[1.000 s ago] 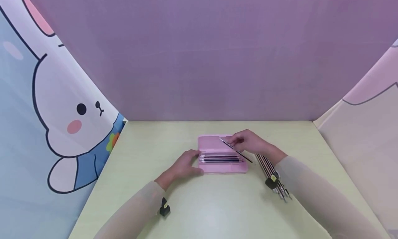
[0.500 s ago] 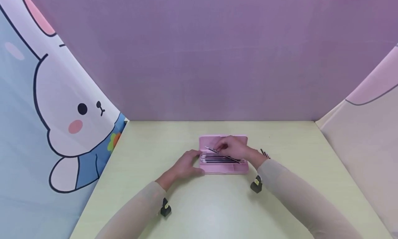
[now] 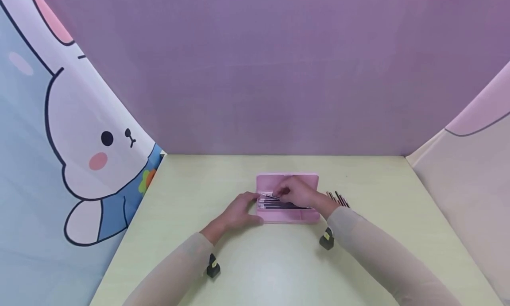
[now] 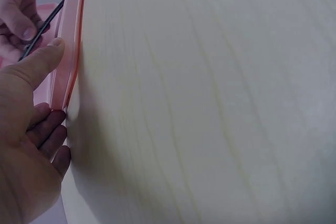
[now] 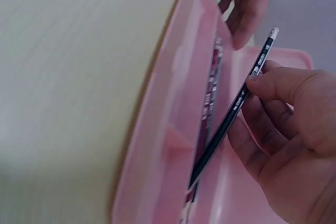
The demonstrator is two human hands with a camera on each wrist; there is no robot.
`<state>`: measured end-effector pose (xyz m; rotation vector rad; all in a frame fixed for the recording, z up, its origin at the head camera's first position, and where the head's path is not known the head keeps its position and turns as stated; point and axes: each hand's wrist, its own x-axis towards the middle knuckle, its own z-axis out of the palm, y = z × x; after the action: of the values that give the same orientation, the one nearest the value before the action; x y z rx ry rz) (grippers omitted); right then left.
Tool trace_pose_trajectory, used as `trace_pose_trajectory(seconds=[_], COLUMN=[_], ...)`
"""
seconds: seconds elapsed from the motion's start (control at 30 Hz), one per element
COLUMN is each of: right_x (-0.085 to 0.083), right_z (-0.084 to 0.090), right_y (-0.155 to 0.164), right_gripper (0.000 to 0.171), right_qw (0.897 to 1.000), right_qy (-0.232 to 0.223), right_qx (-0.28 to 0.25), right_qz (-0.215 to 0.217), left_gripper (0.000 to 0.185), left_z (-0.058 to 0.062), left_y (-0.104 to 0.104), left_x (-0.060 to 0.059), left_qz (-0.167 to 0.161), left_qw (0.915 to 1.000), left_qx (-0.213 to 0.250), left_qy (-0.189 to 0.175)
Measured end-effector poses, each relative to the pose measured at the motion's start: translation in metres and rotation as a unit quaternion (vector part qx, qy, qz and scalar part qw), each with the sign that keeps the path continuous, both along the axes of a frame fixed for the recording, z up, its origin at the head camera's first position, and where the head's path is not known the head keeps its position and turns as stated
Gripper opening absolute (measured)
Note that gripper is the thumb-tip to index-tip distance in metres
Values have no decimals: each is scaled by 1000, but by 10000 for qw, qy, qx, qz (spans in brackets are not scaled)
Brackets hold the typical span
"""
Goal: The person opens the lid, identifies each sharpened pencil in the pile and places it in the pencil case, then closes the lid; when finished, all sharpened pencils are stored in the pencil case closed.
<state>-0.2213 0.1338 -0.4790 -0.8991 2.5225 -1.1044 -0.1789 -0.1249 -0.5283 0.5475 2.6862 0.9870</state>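
Note:
A pink pencil case lies with its lid back on the table, several pencils side by side in it. My left hand holds the case's left end, thumb on the near side and fingers round the end. Between thumb and fingers my right hand pinches a dark pencil with a whitish eraser end. That pencil slants over the case, its lower end down at the row of pencils in the right wrist view. In the left wrist view, the case wall hides most of the inside.
More loose pencils lie right of the case, partly hidden behind the right forearm. A pale wooden table carries everything. A purple backdrop rises behind it, with a rabbit-print cloth at the left.
The right hand has moved left and down with the pencil, from above the case's right part to over its row of pencils. The left hand has stayed on the case.

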Motion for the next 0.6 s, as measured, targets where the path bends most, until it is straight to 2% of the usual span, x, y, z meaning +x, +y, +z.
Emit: trace_pose_trajectory(seconds=[0.3, 0.6], right_x=[5, 8], right_z=[-13, -10], right_y=[3, 6], right_gripper=[26, 23], right_qw=[9992, 9997], right_qy=[-265, -187], right_qx=[-166, -109], right_qz=[236, 142], left_gripper=[90, 90], left_z=[3, -2], left_y=[2, 1], left_x=[1, -1], left_qz=[0, -29], left_qw=[10000, 10000], left_qx=[-54, -22], left_qy=[-17, -2])
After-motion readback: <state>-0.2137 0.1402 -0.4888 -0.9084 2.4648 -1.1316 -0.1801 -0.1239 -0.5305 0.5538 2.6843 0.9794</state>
